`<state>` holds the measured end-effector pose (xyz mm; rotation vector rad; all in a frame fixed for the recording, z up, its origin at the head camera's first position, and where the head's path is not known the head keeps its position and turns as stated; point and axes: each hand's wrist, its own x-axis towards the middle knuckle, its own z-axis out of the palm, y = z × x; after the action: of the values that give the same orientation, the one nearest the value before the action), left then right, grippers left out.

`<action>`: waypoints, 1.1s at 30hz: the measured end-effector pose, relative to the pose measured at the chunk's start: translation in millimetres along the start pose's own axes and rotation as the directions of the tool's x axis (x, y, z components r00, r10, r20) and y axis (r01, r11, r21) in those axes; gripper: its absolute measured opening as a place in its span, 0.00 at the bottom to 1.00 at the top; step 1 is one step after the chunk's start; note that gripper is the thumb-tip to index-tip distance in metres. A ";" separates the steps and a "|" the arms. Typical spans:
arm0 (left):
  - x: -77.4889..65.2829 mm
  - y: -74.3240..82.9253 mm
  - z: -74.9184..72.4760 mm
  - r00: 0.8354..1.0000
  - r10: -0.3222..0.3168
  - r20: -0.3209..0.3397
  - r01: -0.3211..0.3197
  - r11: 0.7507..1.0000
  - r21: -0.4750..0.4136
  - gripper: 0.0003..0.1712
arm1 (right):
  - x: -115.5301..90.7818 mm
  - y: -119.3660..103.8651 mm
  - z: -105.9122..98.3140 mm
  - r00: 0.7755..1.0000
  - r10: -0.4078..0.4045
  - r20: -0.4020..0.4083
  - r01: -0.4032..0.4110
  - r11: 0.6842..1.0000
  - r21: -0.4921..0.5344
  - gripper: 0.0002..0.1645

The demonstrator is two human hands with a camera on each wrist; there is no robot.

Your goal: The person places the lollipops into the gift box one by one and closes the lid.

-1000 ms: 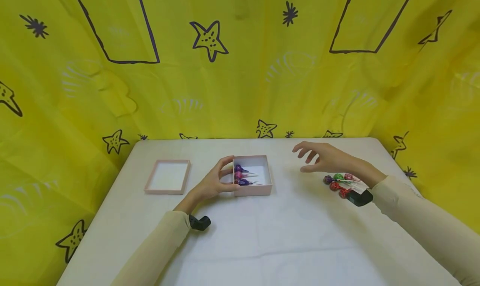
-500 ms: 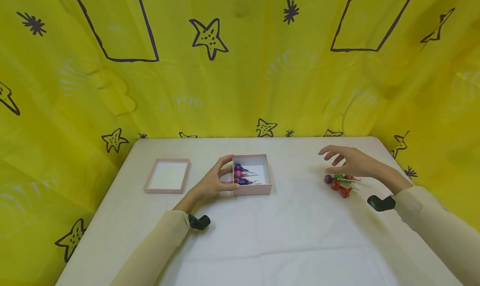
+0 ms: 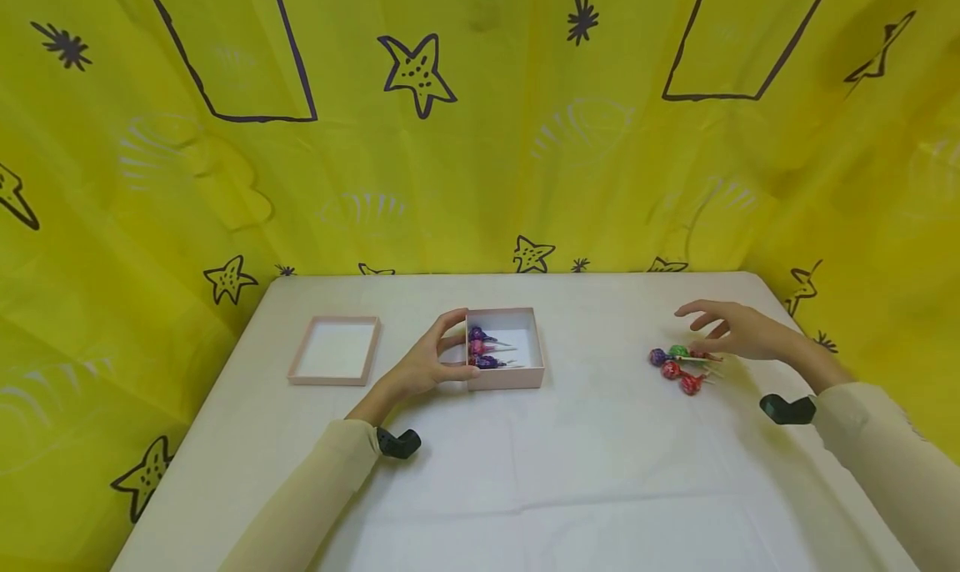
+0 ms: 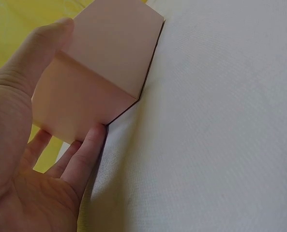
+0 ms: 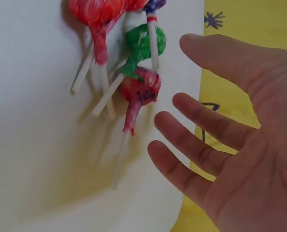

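Note:
A pale pink open box stands on the table, with several wrapped lollipops lying along its left side. My left hand holds that box, thumb at the front corner and index finger at the back one. In the left wrist view the thumb and fingers touch the box's pink outer walls. To the right, my right hand hovers over the far end of a loose pile of lollipops, its fingers spread and holding nothing. Purple, green and red lollipops make up the pile; a green one lies close to the thumb.
Left of the box lies its pink-rimmed lid, white inside face up. A white cloth covers the table. Behind and at both sides hangs a yellow curtain with starfish drawings.
My right hand has moved right, from beside the box to over the lollipop pile, and a little lower. The left hand and the box have stayed in place.

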<state>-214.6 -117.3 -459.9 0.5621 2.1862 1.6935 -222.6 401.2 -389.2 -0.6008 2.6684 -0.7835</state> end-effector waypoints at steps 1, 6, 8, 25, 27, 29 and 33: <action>0.0 -0.1 -0.2 1.000 0.002 0.000 -0.002 1.000 0.003 0.58 | -0.9 2.8 -0.4 1.000 0.010 0.013 -0.010 1.000 0.003 0.35; 0.4 0.1 -0.6 1.000 0.010 0.004 -0.010 1.000 0.020 0.59 | -4.8 13.8 -1.8 0.996 0.053 0.069 -0.054 0.998 0.014 0.34; 0.9 -0.2 -0.7 1.000 0.011 0.004 -0.011 1.000 0.021 0.59 | -5.9 16.8 -2.0 0.994 0.061 0.085 -0.063 0.998 0.016 0.32; 2.3 -2.4 -1.0 1.000 0.009 -0.004 -0.009 0.999 0.032 0.60 | -5.7 29.4 4.0 0.994 0.014 0.113 -0.019 0.999 0.039 0.16; 2.2 -2.4 -0.8 1.000 0.009 -0.004 -0.009 0.999 0.034 0.60 | -5.5 30.4 4.5 0.994 0.008 0.110 -0.013 0.999 0.046 0.16; 2.2 -2.5 -0.8 1.000 0.009 -0.004 -0.009 0.999 0.034 0.60 | -5.2 31.1 4.9 0.994 0.003 0.109 -0.009 0.999 0.050 0.15; 1.7 -2.8 -0.8 1.000 0.010 -0.004 -0.010 0.999 0.031 0.60 | -4.4 31.8 5.7 0.994 0.007 0.107 -0.012 0.999 0.046 0.15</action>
<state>-216.7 -117.8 -462.5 0.5783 2.2202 1.6695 -226.3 425.0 -411.1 -0.6001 2.5472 -0.7858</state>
